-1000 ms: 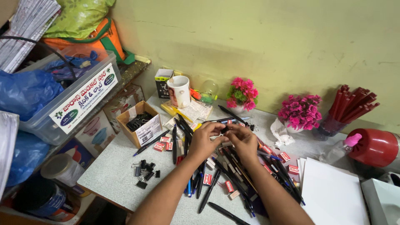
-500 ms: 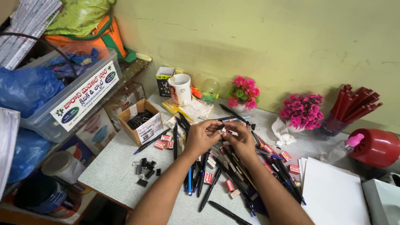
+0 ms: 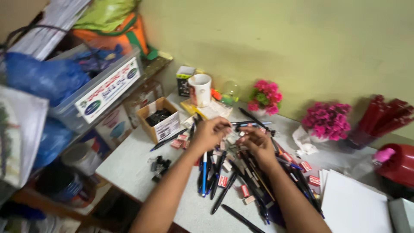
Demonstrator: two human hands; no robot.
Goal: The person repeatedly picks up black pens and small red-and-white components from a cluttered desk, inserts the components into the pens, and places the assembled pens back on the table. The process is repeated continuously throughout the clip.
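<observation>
While both hands meet over the pen pile, a dark slim pen (image 3: 252,124) sits pinched between them.

Landmark is the white ceramic mug (image 3: 200,89) at the back of the pale speckled surface (image 3: 129,166). Left hand (image 3: 210,133) is just in front of the mug and nearer to it, fingers curled on the pen's near end; right hand (image 3: 255,143) is a bit further to the right of the mug, fingertips pinching small bits by the same pen, though blur hides exactly what. Pen's long axis runs sideways, left to right, away from the mug toward the pink flower bunch (image 3: 264,96). Heap of loose black and blue pens (image 3: 228,183) lies in front of the mug, under the wrists; small open cardboard box (image 3: 160,118) is left of it.
</observation>
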